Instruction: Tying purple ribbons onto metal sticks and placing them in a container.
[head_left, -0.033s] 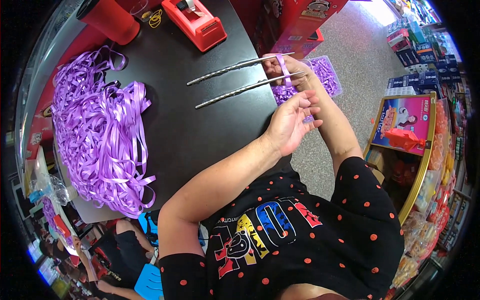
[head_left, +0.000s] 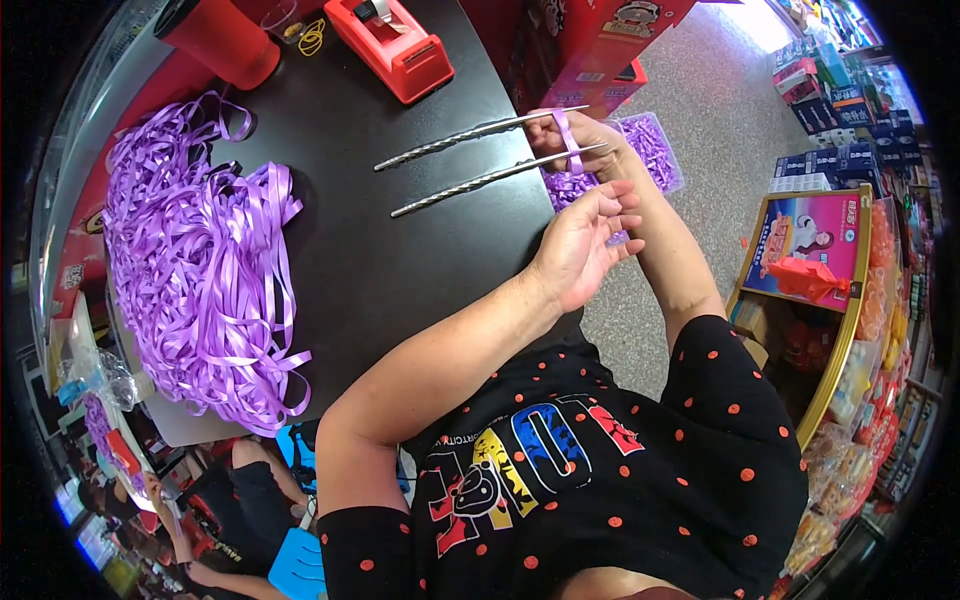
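Two metal rods (head_left: 470,185) with twisted shafts reach past the dark table's right edge, roughly parallel. A purple ribbon (head_left: 567,135) spans the gap between them near their tips. My right hand (head_left: 590,137) is behind the rods at the ribbon, its fingers curled and partly hidden; it appears closed on the ribbon. Just nearer to me, my left hand (head_left: 582,245) is turned palm up, its fingers loosely bent and apart, with nothing in it. Below both hands, a clear plastic box (head_left: 678,172) holds many short purple ribbon pieces.
A big tangled heap of purple ribbon (head_left: 200,270) covers the table's left side. A red tape dispenser (head_left: 395,55), a red cylinder (head_left: 220,45) and yellow rubber bands (head_left: 312,38) lie at the far edge. Stocked shelves (head_left: 850,120) stand right; another person (head_left: 240,510) is at lower left.
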